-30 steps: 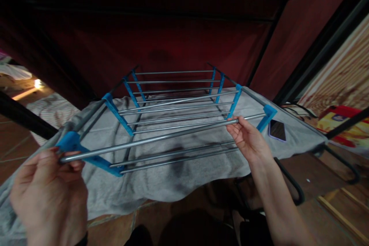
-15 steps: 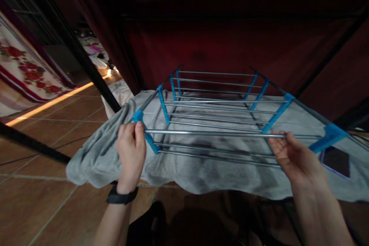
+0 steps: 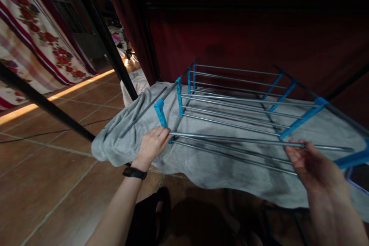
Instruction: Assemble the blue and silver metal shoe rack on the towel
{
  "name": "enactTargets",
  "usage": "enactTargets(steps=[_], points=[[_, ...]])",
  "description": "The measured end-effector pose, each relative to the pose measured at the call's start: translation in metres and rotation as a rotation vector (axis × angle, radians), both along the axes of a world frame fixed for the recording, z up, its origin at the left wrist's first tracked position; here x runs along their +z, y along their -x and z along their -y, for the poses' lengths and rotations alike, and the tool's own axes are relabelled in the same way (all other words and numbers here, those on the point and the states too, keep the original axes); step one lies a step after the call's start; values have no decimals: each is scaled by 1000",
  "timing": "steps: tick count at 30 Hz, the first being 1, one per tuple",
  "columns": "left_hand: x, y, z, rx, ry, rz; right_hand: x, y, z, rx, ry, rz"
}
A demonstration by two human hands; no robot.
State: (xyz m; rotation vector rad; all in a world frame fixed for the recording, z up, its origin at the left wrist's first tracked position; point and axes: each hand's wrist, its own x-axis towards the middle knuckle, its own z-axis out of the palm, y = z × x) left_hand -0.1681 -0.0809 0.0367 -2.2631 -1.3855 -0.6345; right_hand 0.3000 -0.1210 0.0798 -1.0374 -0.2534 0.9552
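A rack of grey metal tubes with blue plastic connectors, like a shoe rack, lies on a grey blanket. Along its near side runs a metal tube, pinched by both hands. My left hand is closed around its left end, beside the front-left blue connector, which leans. My right hand grips the tube toward its right end, thumb on top. That end shows free, short of the front-right blue connector. Fingertips of both hands are partly hidden.
The grey blanket drapes over the raised surface under the rack. Black frame poles stand at the left, over a tiled floor. A flowered cloth hangs at far left; dark red fabric hangs behind.
The view has shifted left. The tube's right end has come away from the front-right connector. My left hand has moved below the front-left connector, which now tilts.
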Motion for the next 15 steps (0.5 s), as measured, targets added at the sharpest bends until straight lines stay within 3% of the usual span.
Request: enactTargets(steps=[15], points=[[-7, -16, 3, 37, 127, -127, -8, 14, -7, 58, 63, 27]])
